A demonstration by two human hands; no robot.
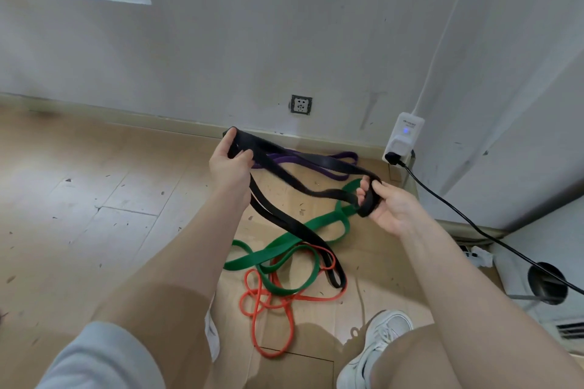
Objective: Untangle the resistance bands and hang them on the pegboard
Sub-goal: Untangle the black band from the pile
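While the black band (303, 189) is stretched in the air between both hands, its two ends are kept apart, probably so that its loops can be read and drawn free of the others. One end is gripped by the left hand (229, 161), whose fingers are curled round a folded bunch of it, raised near the skirting of the far wall (252, 41). The other end is grasped by the right hand (384, 204), fingers and thumb closed round a loop held lower and to the right. From the left hand a long doubled length is let hang down to the floor (94, 199), where it crosses over the green band (284, 246) and the orange band (262, 303); these two are still laid across each other in a heap in front of the person's white shoe (376, 347). The purple band (335, 164) is left further back, just beside the skirting, partly hidden behind the black one. No band is yet hung, and no pegboard is seen, so the task is judged to be at an early stage. A wall socket (301, 104) is set above the skirting, and a white plug adapter (403, 136) with a black cable (474, 221) is fixed at the right-hand corner of the floor.
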